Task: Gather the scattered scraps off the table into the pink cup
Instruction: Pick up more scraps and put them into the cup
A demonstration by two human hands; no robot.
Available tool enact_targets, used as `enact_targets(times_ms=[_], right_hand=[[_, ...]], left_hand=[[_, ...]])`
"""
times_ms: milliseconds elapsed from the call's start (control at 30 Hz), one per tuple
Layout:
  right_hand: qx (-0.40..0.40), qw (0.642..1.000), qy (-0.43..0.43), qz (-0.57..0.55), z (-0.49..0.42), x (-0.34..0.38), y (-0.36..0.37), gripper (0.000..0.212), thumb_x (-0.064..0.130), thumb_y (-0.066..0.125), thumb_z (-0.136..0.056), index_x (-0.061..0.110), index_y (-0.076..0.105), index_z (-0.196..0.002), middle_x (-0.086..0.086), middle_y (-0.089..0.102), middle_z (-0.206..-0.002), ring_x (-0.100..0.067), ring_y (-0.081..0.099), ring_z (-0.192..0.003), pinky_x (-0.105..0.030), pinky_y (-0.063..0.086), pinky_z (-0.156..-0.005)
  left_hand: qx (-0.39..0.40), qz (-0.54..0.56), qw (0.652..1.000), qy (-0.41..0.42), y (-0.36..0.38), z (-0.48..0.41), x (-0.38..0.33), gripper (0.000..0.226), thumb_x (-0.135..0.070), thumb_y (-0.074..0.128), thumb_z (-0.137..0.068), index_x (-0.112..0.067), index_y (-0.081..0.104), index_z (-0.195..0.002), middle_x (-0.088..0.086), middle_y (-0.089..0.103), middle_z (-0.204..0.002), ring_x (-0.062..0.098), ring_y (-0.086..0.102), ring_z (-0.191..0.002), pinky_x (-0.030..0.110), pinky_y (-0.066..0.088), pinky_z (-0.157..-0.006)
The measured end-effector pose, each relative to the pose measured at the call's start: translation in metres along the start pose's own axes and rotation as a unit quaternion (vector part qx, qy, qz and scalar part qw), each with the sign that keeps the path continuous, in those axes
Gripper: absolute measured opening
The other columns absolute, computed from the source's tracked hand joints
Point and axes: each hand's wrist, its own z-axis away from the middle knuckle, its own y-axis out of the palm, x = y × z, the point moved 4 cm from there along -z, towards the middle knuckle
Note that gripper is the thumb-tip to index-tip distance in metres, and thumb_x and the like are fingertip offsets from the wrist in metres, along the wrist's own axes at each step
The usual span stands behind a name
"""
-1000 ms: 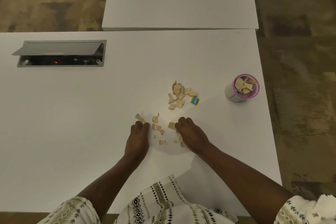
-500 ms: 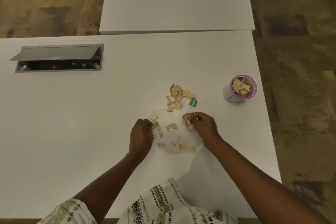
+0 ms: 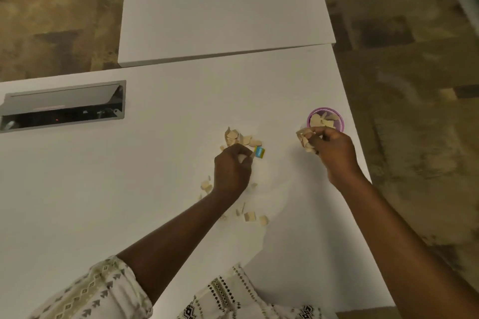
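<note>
The pink cup (image 3: 339, 123) stands near the table's right edge with tan scraps inside. My right hand (image 3: 330, 155) is just left of and below the cup, shut on a bunch of tan scraps (image 3: 304, 138). My left hand (image 3: 233, 169) rests on the table with its fingers curled at the near edge of a small pile of tan scraps (image 3: 239, 137); what it grips is hidden. A small blue and yellow piece (image 3: 259, 152) lies beside its fingertips. More loose scraps (image 3: 250, 216) lie closer to me, and one scrap (image 3: 206, 186) lies left of my wrist.
The white table (image 3: 155, 176) ends just right of the cup. An open grey cable box (image 3: 62, 106) is sunk in the table at the far left. A second white table (image 3: 223, 8) adjoins at the back. Patterned floor lies around.
My right hand has lifted a bunch of scraps and carried it right to the cup. My left hand has moved forward from the near scraps to the pile by the blue piece.
</note>
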Motion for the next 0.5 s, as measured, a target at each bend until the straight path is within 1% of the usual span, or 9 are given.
enact_targets(times_ms=[100,200,300,400,500], right_hand=[[-0.042,0.997,-0.021,0.061,-0.020,0.009,-0.022,0.014,0.028,0.074,-0.085,0.018,0.076,-0.094,-0.005,0.073,-0.103,-0.028,0.067,-0.099,-0.046,0.056,-0.092],[-0.057,0.992,-0.017,0.107,-0.038,0.016,-0.033,0.013,0.018,0.070,-0.088,0.011,0.073,-0.098,-0.012,0.073,-0.104,-0.033,0.068,-0.099,-0.047,0.057,-0.090],[-0.058,0.986,-0.013,0.156,-0.050,0.021,-0.037,0.016,0.012,0.063,-0.090,0.008,0.072,-0.103,-0.014,0.072,-0.107,-0.033,0.068,-0.099,-0.047,0.058,-0.090],[-0.058,0.987,-0.008,0.150,-0.054,0.026,-0.040,0.019,0.012,0.059,-0.090,0.010,0.073,-0.103,-0.008,0.073,-0.107,-0.029,0.068,-0.099,-0.044,0.058,-0.089],[-0.040,0.994,-0.001,0.105,-0.056,0.029,-0.042,0.024,0.008,0.054,-0.089,0.013,0.074,-0.101,-0.006,0.074,-0.105,-0.027,0.069,-0.099,-0.044,0.059,-0.089]], left_hand=[[0.039,0.011,0.999,0.031,0.028,-0.009,-0.040,0.007,-0.012,0.066,-0.089,-0.009,0.071,-0.093,0.010,0.075,-0.092,0.028,0.073,-0.079,0.046,0.060,-0.078],[0.063,0.009,0.996,0.057,0.057,-0.023,-0.079,0.010,-0.008,0.064,-0.088,-0.005,0.071,-0.094,0.013,0.074,-0.096,0.032,0.073,-0.085,0.046,0.059,-0.083],[0.083,0.019,0.995,0.056,0.082,-0.037,-0.111,0.012,-0.004,0.062,-0.086,-0.004,0.072,-0.093,0.013,0.074,-0.098,0.034,0.072,-0.087,0.046,0.059,-0.083],[0.098,-0.004,0.993,0.063,0.099,-0.048,-0.132,0.017,0.000,0.059,-0.083,-0.004,0.072,-0.093,0.013,0.073,-0.098,0.031,0.069,-0.092,0.040,0.059,-0.083],[0.120,-0.047,0.989,0.071,0.109,-0.055,-0.143,0.020,-0.001,0.058,-0.083,-0.005,0.072,-0.097,0.013,0.073,-0.103,0.030,0.067,-0.097,0.038,0.058,-0.083]])
